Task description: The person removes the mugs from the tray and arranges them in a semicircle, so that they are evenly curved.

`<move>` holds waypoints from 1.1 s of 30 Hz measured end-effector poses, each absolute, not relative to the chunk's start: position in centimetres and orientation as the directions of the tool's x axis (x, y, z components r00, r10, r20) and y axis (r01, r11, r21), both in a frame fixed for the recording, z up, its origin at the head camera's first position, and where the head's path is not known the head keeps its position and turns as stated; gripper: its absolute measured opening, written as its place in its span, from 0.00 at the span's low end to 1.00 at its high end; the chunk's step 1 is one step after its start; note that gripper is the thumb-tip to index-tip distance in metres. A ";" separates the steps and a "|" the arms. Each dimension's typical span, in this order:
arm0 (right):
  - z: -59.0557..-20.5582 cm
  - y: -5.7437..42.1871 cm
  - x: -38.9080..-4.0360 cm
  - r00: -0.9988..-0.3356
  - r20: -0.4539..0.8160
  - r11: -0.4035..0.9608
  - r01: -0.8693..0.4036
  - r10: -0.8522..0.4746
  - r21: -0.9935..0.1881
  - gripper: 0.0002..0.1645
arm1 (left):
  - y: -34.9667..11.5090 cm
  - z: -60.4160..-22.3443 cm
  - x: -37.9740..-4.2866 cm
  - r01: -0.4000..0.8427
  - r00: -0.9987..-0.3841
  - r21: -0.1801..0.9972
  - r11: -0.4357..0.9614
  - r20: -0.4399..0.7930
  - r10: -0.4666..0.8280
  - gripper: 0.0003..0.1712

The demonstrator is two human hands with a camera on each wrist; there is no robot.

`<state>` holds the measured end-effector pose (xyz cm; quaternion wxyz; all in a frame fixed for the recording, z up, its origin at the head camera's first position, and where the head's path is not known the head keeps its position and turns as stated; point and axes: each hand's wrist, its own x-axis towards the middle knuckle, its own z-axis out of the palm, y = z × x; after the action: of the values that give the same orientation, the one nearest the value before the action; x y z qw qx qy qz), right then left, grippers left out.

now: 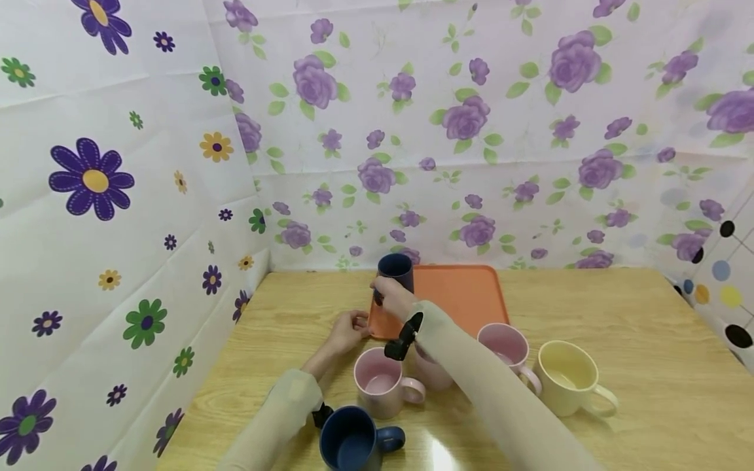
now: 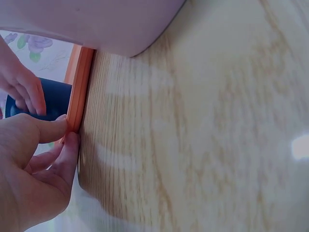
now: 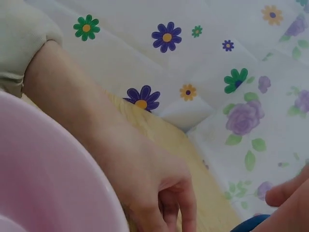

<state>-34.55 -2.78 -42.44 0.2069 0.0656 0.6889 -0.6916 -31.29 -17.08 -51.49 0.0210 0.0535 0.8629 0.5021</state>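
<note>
My right hand (image 1: 396,297) grips a dark blue mug (image 1: 400,269) over the far left corner of the orange tray (image 1: 459,294). The mug stands upright; whether its base touches the tray is hidden. With thumb and fingers, my left hand (image 2: 41,159) pinches the rim of the tray at its near left corner. In the left wrist view, the blue mug (image 2: 57,99) shows just beyond that rim, with right-hand fingers against it. The right wrist view has my left hand (image 3: 149,179) behind a pink mug (image 3: 58,174), and only a sliver of blue mug.
Pink mugs stand before the tray: one at left (image 1: 377,399), one (image 1: 432,374) partly behind my right sleeve, one at right (image 1: 503,343). A yellow mug (image 1: 565,386) is farther right. Another blue mug (image 1: 347,445) stands near my left wrist. Flowered sheets (image 1: 377,131) border the wooden table.
</note>
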 end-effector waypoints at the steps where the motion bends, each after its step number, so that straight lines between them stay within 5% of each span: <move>1: -42.2 -2.8 -34.6 -0.907 -0.386 0.039 0.385 -0.165 -0.922 0.09 | -17.1 -51.4 -31.3 0.074 -0.993 0.866 0.494 0.021 0.112 0.20; 7: -41.2 -2.2 -35.3 -0.903 -0.428 -0.065 0.429 -0.029 -0.901 0.08 | -17.0 -51.1 -31.1 0.075 -0.993 0.851 0.520 0.014 0.121 0.20; 9: -41.5 -1.8 -36.1 -0.897 -0.440 -0.123 0.441 -0.030 -0.889 0.15 | -17.0 -51.1 -31.1 0.071 -0.993 0.847 0.526 0.010 0.117 0.20; 16: -53.6 0.1 -47.6 -0.887 -0.439 -0.163 0.459 -0.141 -0.874 0.17 | -17.0 -51.1 -31.2 0.064 -0.995 0.859 0.508 0.014 0.102 0.21; 19: -55.3 1.6 -48.4 -0.889 -0.396 -0.138 0.433 -0.230 -0.891 0.17 | -16.9 -51.1 -31.1 0.049 -0.995 0.865 0.499 0.001 0.097 0.20; 26: -49.0 3.4 -43.6 -0.882 -0.370 -0.063 0.404 -0.292 -0.912 0.11 | -16.8 -50.8 -30.9 0.063 -0.995 0.856 0.512 0.015 0.096 0.20; 33: -39.8 4.0 -36.4 -0.913 -0.362 0.033 0.363 -0.188 -0.931 0.13 | -16.9 -50.9 -30.8 0.063 -0.995 0.844 0.533 0.014 0.096 0.20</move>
<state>-36.44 3.96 -39.75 0.1989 0.0632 0.6908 -0.6923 -30.84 -16.86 -50.91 0.0169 0.0455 0.8753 0.4812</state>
